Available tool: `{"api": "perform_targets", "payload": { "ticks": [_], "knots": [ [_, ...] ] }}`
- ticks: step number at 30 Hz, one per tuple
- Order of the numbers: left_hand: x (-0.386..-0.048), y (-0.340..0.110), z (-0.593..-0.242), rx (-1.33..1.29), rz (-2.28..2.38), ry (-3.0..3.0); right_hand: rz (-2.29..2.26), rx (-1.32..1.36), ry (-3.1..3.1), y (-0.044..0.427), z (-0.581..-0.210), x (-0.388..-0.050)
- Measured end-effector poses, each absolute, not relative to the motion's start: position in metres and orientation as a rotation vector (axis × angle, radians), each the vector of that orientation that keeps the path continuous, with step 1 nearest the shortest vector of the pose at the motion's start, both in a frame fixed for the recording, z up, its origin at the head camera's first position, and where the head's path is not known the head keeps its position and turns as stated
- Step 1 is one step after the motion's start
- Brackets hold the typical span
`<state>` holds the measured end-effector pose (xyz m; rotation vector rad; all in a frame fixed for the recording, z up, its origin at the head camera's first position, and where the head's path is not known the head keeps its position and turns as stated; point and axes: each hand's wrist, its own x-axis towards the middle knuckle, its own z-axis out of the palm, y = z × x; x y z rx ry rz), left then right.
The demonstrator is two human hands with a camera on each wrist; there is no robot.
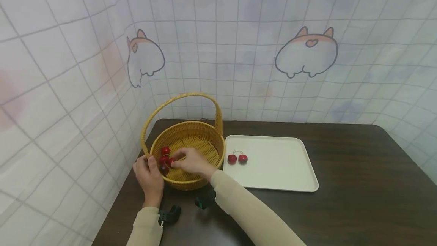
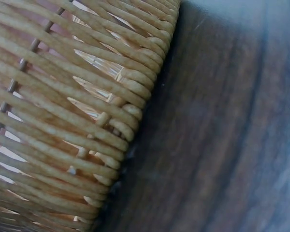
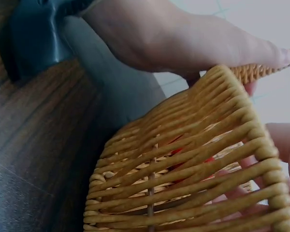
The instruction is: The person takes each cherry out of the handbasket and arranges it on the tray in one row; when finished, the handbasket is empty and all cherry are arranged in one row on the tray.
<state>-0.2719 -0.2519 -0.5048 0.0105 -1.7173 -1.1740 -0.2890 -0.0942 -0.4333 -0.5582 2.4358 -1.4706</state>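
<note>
I'm seeing rough woven wicker on my basket (image 1: 186,186) | glossy, smooth cherries (image 1: 164,159) | smooth, plastic-looking tray (image 1: 273,162) | wood-grained table (image 1: 358,181)

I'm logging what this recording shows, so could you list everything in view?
Table: one, dark brown, beneath the other items
Basket: one, yellow-brown wicker, on the table's left part, handle raised
Tray: one, white, on the table, right of the basket
Cherries on the tray: two, red, near its left edge
Cherries in the basket: at least four, red, at its left side, partly hidden
Backdrop: one, white with grey grid, behind the table
Cartoon figures: two, white and orange, on the backdrop
Wrist devices: two, black, one at each wrist
Sleeves: two, beige, on the forearms
Left hand: one, bare, gripping the basket's left side
Right hand: one, bare, inside the basket, pinching a cherry
</note>
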Motion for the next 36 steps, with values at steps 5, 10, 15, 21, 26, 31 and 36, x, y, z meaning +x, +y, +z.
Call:
{"api": "perform_targets", "payload": {
  "ticks": [5,10,15,21,26,31,36],
  "knots": [
    [-0.271,-0.251,-0.503,0.031,-1.162,-1.713,-1.356,-0.572,2.496,-0.102,-0.437,-0.295],
    [-0.270,-0.249,-0.504,0.032,-1.169,-1.693,-1.279,-0.599,2.565,-0.108,-0.444,-0.299],
    [-0.270,-0.247,-0.504,0.025,-1.170,-1.706,-1.243,-0.658,2.602,-0.111,-0.446,-0.302],
    [-0.271,-0.250,-0.503,0.034,-1.154,-1.709,-1.014,-0.829,2.612,-0.116,-0.448,-0.303],
    [-0.271,-0.250,-0.503,0.022,-1.158,-1.696,-0.871,-0.935,2.640,-0.117,-0.450,-0.303],
    [-0.271,-0.250,-0.502,0.014,-1.162,-1.690,-0.843,-0.909,2.673,-0.115,-0.450,-0.302],
    [-0.270,-0.251,-0.501,0.006,-1.161,-1.685,-0.819,-0.858,2.681,-0.114,-0.449,-0.301]
  ]
}}
